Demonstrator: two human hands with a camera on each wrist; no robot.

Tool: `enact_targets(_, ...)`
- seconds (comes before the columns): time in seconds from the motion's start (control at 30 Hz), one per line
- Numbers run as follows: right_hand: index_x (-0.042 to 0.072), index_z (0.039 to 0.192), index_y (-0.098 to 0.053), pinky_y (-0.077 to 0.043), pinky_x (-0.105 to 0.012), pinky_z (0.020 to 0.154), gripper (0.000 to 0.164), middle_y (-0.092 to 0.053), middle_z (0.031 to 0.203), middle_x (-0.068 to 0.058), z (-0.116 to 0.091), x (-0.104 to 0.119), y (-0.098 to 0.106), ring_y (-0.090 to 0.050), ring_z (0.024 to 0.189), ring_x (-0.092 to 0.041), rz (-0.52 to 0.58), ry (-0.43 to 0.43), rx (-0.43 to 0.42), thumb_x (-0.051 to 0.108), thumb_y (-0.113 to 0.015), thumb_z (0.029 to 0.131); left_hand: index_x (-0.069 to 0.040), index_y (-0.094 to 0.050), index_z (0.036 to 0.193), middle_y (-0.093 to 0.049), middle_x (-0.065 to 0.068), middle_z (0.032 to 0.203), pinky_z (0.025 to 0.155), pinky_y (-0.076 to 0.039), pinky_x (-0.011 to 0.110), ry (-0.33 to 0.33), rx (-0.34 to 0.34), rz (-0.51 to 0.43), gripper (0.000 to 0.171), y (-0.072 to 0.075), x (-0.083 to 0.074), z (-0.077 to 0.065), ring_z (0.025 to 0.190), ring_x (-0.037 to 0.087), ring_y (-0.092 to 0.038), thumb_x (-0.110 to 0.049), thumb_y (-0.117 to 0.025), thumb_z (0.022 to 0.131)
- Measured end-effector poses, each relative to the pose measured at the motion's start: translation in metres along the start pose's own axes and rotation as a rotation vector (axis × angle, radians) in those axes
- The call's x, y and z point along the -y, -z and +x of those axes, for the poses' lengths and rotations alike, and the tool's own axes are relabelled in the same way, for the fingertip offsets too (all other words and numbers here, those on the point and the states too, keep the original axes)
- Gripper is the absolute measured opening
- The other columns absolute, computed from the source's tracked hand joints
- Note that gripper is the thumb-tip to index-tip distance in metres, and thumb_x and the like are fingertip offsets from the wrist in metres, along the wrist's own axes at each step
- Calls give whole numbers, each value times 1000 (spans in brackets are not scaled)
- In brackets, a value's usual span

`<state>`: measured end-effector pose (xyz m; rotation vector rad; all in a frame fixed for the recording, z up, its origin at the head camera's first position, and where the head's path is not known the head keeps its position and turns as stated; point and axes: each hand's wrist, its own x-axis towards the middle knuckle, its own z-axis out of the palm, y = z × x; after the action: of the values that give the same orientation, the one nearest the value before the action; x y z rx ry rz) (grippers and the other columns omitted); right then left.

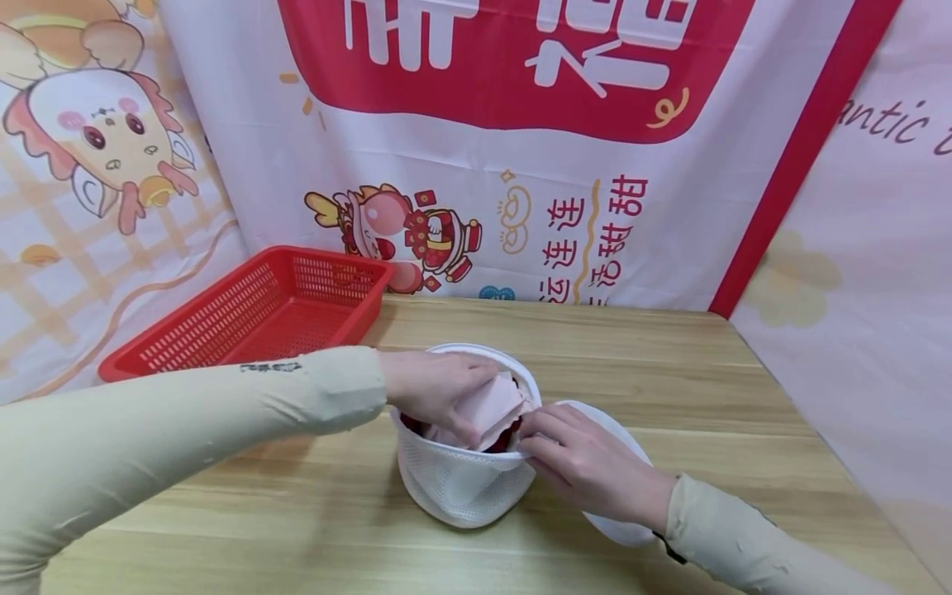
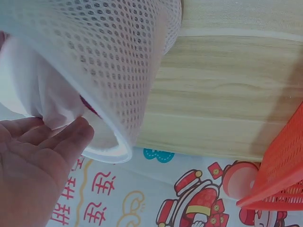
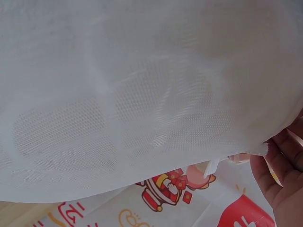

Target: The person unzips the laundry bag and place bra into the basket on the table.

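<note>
A round white mesh laundry bag [image 1: 467,487] stands on the table with its top uncovered. My left hand [image 1: 439,387] reaches over its rim and holds a folded pale pink cloth [image 1: 487,411] between thumb and fingers, inside the opening. Dark red fabric [image 1: 507,436] shows under the cloth. In the left wrist view, fingertips press the cloth [image 2: 59,101] just within the rim. On the other side, my right hand [image 1: 587,454] grips the bag's rim, fingers bent over it. The bag's round lid [image 1: 626,529] hangs open beneath that hand; white mesh fills most of the right wrist view.
A red plastic basket [image 1: 364,318] with slotted walls stands at the back left. The wooden table [image 1: 714,388] meets a printed cloth backdrop [image 1: 654,231] behind, with more printed cloth at both sides.
</note>
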<state>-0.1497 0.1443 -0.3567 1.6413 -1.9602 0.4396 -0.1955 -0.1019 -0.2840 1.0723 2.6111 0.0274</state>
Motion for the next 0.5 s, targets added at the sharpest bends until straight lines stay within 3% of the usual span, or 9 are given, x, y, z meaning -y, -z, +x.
enact_targets(0.3, 4, 101, -66, -46, -37, 93, 15, -59, 109, -4, 2, 1, 1, -58, 104, -23, 7, -2, 21, 4, -70, 86, -13, -36, 150, -47, 3, 143, 99, -38, 31, -21, -8, -69, 97, -7, 6, 9, 121, 12, -44, -58, -78, 75)
enact_targets(0.5, 5, 101, -66, -47, -37, 94, 16, -59, 109, -4, 1, 1, 2, -58, 104, -23, 0, -11, 42, 3, -72, 86, -12, -49, 137, -57, -5, 116, 86, -43, 28, -1, 3, -124, 84, -10, 4, 13, 103, 12, -50, -56, -81, 73)
